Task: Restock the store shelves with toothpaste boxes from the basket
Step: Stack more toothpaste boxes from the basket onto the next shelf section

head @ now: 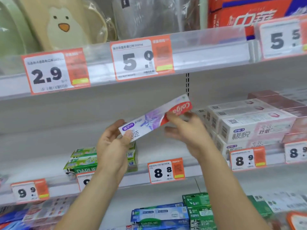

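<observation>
- White and purple toothpaste box (154,117) with a red end is held in the air by both hands, in front of the middle shelf (191,168); it is tilted, with the red end higher, and its print is upside down.
- Left hand (114,143) grips the lower, purple end of the box: the thumb lies on the front face and the fingers are curled behind it.
- Right hand (186,130) pinches the red end with thumb and fingers; the hand is blurred, so I cannot tell how the other fingers lie.
- Just below and behind the left hand, green toothpaste boxes (83,161) are stacked on the middle shelf.
- To the right of the right hand, pale pink-and-white boxes (252,125) stand in stacks on the same shelf.
- Below both hands, an orange price tag (166,170) showing 8.8 is fixed on the shelf edge.
- Lower still, blue and green boxes (167,214) lie on the shelf under it.
- Above the hands, the upper shelf edge carries price tags (141,58) with 2.9 and 5.9.
</observation>
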Demonstrator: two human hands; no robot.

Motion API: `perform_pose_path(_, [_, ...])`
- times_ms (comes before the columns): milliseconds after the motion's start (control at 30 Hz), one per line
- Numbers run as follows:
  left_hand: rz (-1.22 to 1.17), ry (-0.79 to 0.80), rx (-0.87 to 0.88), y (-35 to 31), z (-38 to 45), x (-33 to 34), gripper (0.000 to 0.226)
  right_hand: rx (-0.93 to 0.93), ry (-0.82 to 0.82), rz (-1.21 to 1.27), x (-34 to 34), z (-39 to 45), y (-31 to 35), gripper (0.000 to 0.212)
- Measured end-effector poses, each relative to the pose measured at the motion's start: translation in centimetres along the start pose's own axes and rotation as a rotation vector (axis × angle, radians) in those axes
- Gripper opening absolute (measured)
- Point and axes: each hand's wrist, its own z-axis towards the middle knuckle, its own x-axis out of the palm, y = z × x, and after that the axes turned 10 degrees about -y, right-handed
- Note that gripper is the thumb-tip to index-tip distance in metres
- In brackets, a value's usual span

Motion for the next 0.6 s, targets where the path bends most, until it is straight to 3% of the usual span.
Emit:
perform_pose_path(67, [-0.076, -0.003, -0.073, 0.6, -1.2, 1.7, 0.032, 0.142, 0.142, 0.133, 2.1, -1.5, -0.5, 0.04])
perform_pose_path(133, [0.013, 0.012, 0.01, 1.1, -1.7, 2.3, 0.027, 0.127, 0.142, 0.191, 2.9, -2.4, -0.6, 0.033])
perform_pose_path(233, [0.557, 0.094, 0.349, 1.1, -1.2, 1.2, 0.032, 0.067, 0.109, 0.122, 2.0, -1.7, 0.0, 0.028])
perform_pose_path(333, [1.012, 0.175, 0.676, 1.1, 0.1, -1.4, 0.053, -0.147, 0.03, -0.217, -0.1, -0.5, 0.5, 0.031])
perform_pose_path(400, [1.253, 0.243, 0.766, 1.7, 1.1, -3.1, 0.071, -0.297, -0.006, -0.508, -1.5, 0.0, 0.9, 0.037])
perform_pose_path(533, [1.659, 0.343, 0.57, 2.4, 2.0, -5.0, 0.098, -0.392, 0.039, -0.904, -3.1, -0.2, 1.7, 0.052])
perform_pose_path(600, [1.734, 0.382, 0.598, 2.6, 1.9, -5.3, 0.104, -0.392, 0.149, -1.066, -3.4, -0.3, 1.6, 0.049])
